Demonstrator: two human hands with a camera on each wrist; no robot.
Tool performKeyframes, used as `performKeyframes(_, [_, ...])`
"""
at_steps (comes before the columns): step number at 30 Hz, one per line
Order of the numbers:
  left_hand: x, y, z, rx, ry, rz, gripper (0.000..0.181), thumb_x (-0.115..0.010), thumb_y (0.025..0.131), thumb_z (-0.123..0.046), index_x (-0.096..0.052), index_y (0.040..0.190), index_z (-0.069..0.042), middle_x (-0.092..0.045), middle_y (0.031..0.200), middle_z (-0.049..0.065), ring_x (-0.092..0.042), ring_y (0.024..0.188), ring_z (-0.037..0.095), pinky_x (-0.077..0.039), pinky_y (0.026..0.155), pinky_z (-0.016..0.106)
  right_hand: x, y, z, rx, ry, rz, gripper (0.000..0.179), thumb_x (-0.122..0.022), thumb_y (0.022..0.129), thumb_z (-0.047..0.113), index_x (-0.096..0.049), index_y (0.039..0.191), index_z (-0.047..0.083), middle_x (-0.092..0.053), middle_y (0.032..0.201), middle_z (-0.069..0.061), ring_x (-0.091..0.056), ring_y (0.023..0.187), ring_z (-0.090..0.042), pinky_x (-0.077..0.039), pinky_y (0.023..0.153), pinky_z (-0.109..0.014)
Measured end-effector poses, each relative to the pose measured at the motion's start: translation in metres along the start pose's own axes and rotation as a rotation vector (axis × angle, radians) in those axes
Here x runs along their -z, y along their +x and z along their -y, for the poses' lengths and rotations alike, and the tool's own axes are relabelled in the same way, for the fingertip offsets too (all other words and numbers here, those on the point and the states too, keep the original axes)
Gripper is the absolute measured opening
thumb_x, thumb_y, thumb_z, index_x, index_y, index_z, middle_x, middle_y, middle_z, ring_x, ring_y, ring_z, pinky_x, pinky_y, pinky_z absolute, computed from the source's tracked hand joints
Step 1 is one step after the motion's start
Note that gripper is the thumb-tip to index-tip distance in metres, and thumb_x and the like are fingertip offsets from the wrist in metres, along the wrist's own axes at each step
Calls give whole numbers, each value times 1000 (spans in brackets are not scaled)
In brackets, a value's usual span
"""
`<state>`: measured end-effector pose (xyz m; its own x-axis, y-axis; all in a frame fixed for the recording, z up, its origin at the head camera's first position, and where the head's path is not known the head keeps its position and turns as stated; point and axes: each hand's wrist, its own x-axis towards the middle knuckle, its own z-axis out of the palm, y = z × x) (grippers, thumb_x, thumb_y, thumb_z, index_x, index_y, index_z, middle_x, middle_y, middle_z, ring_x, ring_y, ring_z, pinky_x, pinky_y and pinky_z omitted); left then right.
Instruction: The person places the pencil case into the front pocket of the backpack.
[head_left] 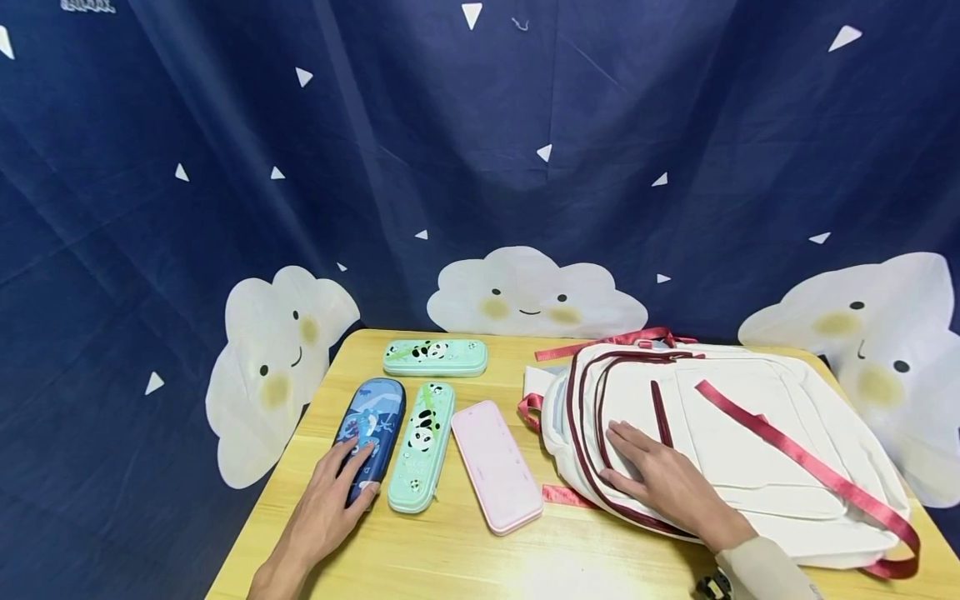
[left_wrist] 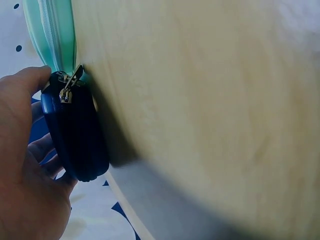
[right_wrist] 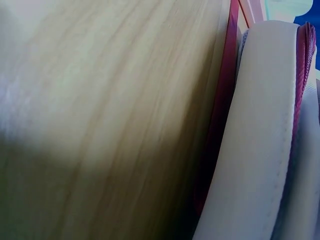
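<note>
My left hand [head_left: 321, 508] rests on the lower part of a dark blue pencil case [head_left: 381, 398] with a cartoon print, at the left of the table. Seen from the left wrist, the thumb lies by the case's zip pulls [left_wrist: 67, 92] and the fingers spread over its printed face. My right hand [head_left: 667, 482] lies on the front of a white backpack [head_left: 731, 429] with dark red zips, its fingers extended. In the right wrist view only the backpack's side [right_wrist: 255, 135] shows, and that hand is out of frame.
Right of the blue case lie a green panda pencil case [head_left: 422, 450] and a pink case [head_left: 497, 467]. Another green panda case [head_left: 435, 357] lies across the back. Red straps [head_left: 810, 467] trail over and beside the backpack. A navy curtain [head_left: 480, 167] hangs behind the table.
</note>
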<state>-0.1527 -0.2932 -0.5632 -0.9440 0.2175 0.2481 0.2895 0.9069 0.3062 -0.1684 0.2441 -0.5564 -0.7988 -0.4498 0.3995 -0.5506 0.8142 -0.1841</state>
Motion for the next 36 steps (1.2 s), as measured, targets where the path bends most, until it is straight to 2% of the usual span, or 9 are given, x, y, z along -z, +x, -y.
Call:
performKeyframes(10, [0,1,0,2,-8,3,62,-77,103,-30,-57,159,-14,-49,164,21,-43,151,48,-46,114,71,-3,3,0,72,-10,-65,48,-81,93,19,-74,135,-4,-73,142,-18,-73,128,-36,-65,93,-49])
performKeyframes(22, [-1,1,0,-13,-9,-14,62,-78,102,-29,-57,158,-14,-50,163,21,-44,151,47,-47,113,71,2,4,1,72,14,-136,47,-80,89,10,-76,134,-1,-76,136,-16,-78,118,-31,-65,86,-47])
performKeyframes(30, [-1,-1,1,4,-2,3,62,-77,103,-31,-57,159,-14,-49,164,20,-43,152,48,-46,114,71,8,2,-2,35,63,-103,47,-79,93,10,-74,140,9,-77,137,-9,-80,114,-26,-66,86,-44])
performKeyframes(36, [0,-1,0,18,-3,14,62,-76,103,-32,-56,160,-16,-48,165,19,-42,152,48,-46,114,71,7,0,-6,23,92,-47,46,-77,97,9,-74,142,16,-74,143,-5,-76,124,-24,-63,96,-34])
